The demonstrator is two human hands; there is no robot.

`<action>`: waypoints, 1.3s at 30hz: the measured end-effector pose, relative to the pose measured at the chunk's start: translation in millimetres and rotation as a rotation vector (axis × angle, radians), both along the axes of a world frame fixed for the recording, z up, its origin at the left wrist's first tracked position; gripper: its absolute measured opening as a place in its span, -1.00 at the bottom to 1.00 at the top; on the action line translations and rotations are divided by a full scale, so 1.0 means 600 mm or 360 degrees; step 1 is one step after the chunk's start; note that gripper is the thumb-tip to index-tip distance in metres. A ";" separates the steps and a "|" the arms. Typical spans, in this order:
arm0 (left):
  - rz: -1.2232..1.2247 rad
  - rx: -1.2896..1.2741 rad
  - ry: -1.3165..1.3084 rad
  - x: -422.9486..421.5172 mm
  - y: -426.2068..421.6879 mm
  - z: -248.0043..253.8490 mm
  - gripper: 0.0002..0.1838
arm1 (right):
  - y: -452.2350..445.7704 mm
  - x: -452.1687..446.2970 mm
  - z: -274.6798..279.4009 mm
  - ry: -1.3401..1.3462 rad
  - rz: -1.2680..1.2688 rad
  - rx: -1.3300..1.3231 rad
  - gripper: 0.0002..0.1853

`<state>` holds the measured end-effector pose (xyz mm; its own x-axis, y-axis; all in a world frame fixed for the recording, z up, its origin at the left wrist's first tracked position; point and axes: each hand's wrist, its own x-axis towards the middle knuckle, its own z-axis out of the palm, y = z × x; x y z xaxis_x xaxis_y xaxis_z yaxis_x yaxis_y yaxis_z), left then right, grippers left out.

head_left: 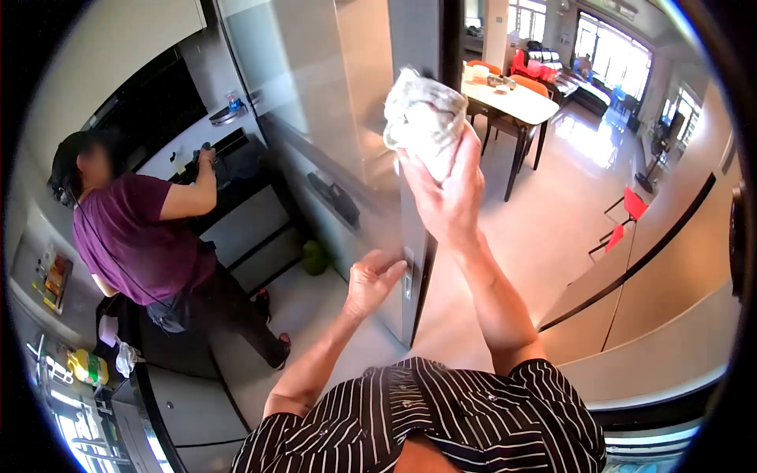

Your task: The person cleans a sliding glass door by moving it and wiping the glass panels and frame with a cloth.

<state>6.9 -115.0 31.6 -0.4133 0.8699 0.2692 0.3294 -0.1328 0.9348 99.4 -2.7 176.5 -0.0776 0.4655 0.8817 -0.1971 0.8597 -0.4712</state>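
My right hand [448,193] is raised and closed around a crumpled whitish cloth [426,118], which covers part of the dark upright frame of a glass door [307,71]. Whether the cloth presses on the frame, I cannot tell. Lower down, my left hand [372,282] is at the door beside its stile, fingers curled and thumb pointing toward the metal lock plate [408,274]. Its fingertips are partly hidden and slightly blurred.
Left of the door, a person in a purple shirt [146,229] stands at a kitchen counter [229,181]. A green rounded object [314,258] sits on the floor there. Beyond the door are a dining table [512,102] and a red chair [633,203]. Pale curved panels [631,292] stand at right.
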 end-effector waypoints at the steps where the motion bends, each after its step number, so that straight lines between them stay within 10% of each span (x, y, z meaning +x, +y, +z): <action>1: -0.0052 0.0075 0.0016 -0.001 0.002 -0.002 -0.81 | 0.003 0.001 -0.002 0.0041 0.0035 0.0010 -0.37; 14: -0.0730 0.0193 -0.0189 0.017 0.012 -0.045 -0.64 | -0.018 0.079 0.005 0.0241 0.0111 -0.0224 -0.47; 23: -0.0865 0.0132 -0.0369 0.018 0.056 -0.068 -0.67 | 0.028 0.167 0.017 -0.0003 -0.0609 -0.0160 -0.51; 39: 0.0582 -0.0223 -0.0613 -0.101 -0.243 -0.261 -0.75 | 0.100 0.243 -0.024 0.0027 -0.0821 -0.0058 -0.53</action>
